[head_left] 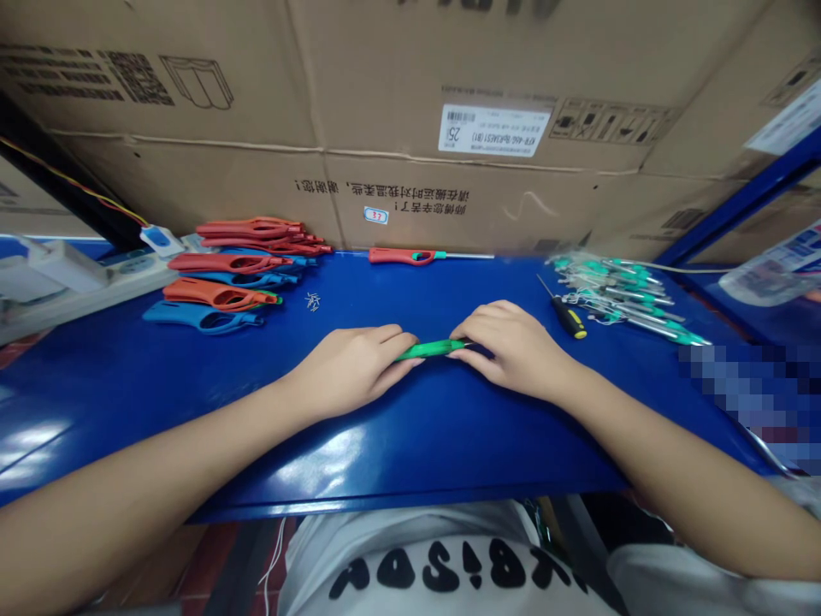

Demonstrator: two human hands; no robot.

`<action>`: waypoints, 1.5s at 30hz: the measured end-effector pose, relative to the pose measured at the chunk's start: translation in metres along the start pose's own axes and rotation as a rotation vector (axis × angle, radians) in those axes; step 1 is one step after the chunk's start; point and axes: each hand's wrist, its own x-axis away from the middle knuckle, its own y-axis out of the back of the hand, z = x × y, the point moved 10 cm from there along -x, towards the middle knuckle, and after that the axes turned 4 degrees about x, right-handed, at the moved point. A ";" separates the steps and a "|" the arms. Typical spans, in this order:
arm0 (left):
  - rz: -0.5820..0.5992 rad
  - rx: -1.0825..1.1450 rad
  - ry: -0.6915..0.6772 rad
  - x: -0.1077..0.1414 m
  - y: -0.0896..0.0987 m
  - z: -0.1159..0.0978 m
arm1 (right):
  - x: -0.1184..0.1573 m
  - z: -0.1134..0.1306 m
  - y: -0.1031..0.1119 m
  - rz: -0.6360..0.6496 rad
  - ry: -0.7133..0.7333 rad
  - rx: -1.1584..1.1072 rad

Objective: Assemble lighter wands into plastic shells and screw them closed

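Between my two hands, just above the blue table (359,445), is a green lighter casing (431,349). My left hand (359,364) is closed on its left end, thumb below and fingers above. My right hand (513,346) pinches the other end, where a thin metallic bit shows by the fingertips. The casing lies roughly level, edge toward me, and both its ends are partly hidden by my fingers. To the right of my right hand lies a screwdriver (568,316) with a black and yellow handle. Small screws (313,301) sit in a loose heap beyond my left hand.
Red, orange and blue lighter casings (224,295) lie stacked at the left. An assembled red lighter (410,256) rests at the back. Metal tubes with teal parts (629,291) are heaped at right. A large cardboard box (398,103) stands behind; a power strip (128,278) is at far left.
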 end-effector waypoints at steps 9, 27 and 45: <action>-0.014 0.038 0.002 0.000 0.001 0.000 | 0.000 0.004 0.000 0.020 0.026 0.092; -0.079 -0.040 0.034 -0.002 0.007 0.023 | 0.010 -0.049 0.009 -0.003 -0.067 0.052; 0.268 1.300 0.616 0.010 -0.050 0.029 | 0.018 0.024 0.027 -0.375 0.327 0.149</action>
